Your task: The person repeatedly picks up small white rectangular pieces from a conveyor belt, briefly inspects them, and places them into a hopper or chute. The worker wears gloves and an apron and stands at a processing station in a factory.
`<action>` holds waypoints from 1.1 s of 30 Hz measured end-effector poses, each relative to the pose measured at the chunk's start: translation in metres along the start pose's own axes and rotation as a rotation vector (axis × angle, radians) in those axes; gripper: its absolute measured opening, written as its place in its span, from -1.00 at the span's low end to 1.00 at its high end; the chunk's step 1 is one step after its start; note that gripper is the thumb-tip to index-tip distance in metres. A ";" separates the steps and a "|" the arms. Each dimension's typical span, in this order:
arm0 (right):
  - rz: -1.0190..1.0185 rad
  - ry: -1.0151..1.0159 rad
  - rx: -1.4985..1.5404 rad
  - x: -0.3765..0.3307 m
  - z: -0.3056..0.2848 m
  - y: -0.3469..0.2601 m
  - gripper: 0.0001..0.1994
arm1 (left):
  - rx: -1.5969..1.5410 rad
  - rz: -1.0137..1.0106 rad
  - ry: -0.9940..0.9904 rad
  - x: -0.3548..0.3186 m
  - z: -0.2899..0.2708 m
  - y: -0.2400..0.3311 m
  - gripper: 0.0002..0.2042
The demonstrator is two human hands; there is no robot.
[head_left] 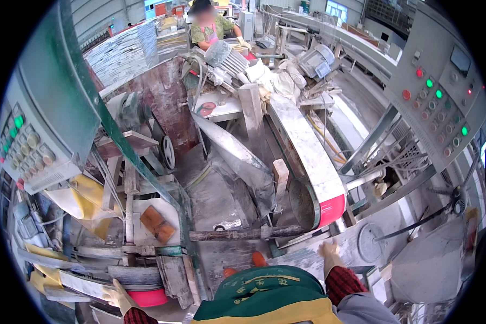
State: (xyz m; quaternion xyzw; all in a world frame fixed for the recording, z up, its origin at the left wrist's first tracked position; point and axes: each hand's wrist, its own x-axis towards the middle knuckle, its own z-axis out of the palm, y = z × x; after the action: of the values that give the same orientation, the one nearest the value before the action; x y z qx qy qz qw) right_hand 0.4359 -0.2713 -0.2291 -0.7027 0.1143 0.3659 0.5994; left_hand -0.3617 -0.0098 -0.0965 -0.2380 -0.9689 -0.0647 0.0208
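Low on the left, my left hand (119, 297), in a pale glove, has its fingers apart beside the end of a long white strip (83, 284). Whether it touches that strip I cannot tell. Next to it is a rounded machine end with a bright red band (148, 297). My right hand (330, 255), also pale-gloved, reaches forward past a red checked cuff with fingers stretched out and nothing seen in them. Ahead of it lies a belt machine with a long white top (311, 149) and a red rounded end (332, 209).
Button panels stand at the left (32, 146) and right (437, 102). A wooden bar (243, 234) crosses in front of my orange shoes (259, 258). A round-based stand (371, 241) is at my right. Another person (210, 31) is beyond the motors (225, 56).
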 end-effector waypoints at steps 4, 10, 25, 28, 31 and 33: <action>0.150 -0.090 -0.096 0.013 -0.018 0.041 -0.40 | -0.039 0.065 0.067 -0.024 -0.008 0.012 -0.30; 0.017 -0.271 -0.486 -0.014 0.067 0.014 -0.35 | 0.085 0.044 0.034 -0.022 -0.014 0.000 -0.31; 0.250 -0.528 -0.652 -0.016 0.098 0.042 -0.42 | -0.218 0.402 -0.002 -0.130 -0.053 -0.014 -0.21; 0.211 -0.517 -0.626 -0.008 0.106 0.048 -0.40 | -0.572 0.442 0.037 -0.123 -0.042 -0.048 -0.23; 0.186 -0.515 -0.655 -0.027 0.117 0.037 -0.38 | -0.755 0.482 0.225 -0.099 -0.054 -0.051 -0.24; 0.187 -0.511 -0.675 -0.029 0.118 0.034 -0.39 | -0.876 0.426 0.278 -0.068 -0.071 -0.027 -0.27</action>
State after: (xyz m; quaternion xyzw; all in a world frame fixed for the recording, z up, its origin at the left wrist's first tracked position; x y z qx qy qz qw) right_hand 0.3506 -0.1786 -0.2374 -0.7329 -0.1006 0.5975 0.3094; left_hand -0.3131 -0.0741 -0.0336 -0.4058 -0.7689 -0.4904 0.0606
